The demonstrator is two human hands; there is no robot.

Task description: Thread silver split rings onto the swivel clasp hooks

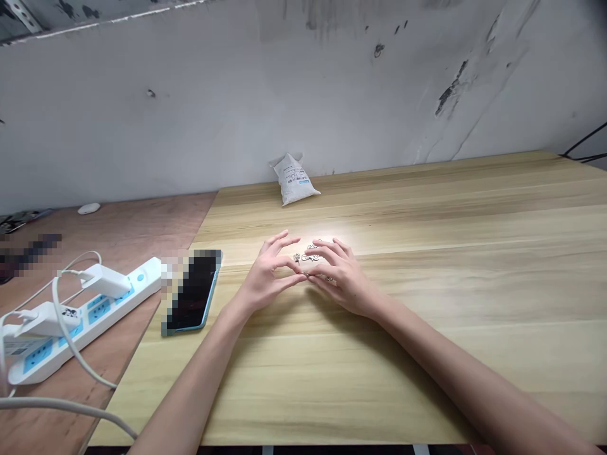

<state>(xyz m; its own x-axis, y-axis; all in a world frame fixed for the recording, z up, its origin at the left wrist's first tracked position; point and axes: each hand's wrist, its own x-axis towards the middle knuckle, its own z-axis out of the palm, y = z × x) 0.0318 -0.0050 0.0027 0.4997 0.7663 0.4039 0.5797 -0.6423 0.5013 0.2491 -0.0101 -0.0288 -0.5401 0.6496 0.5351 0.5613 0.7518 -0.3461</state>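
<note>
Several small silver metal pieces (310, 258) lie on the pale wooden table, partly covered by my right hand; they look like little clasps or charms. My left hand (272, 268) comes in from the left, thumb and index finger pinched together and the other fingers raised. From the other side my right hand (344, 278) meets it, its thumb and index tips also pressed together. Both sets of fingertips nearly touch around a tiny item that is too small to name. One silver piece (296, 258) sits just above the left index finger.
A white labelled packet (294, 180) rests by the wall. Left of my hands is a phone (194, 294) with a blue edge. Beyond it, a power strip (95, 316) with chargers and white cables lies on a brown board (137, 221).
</note>
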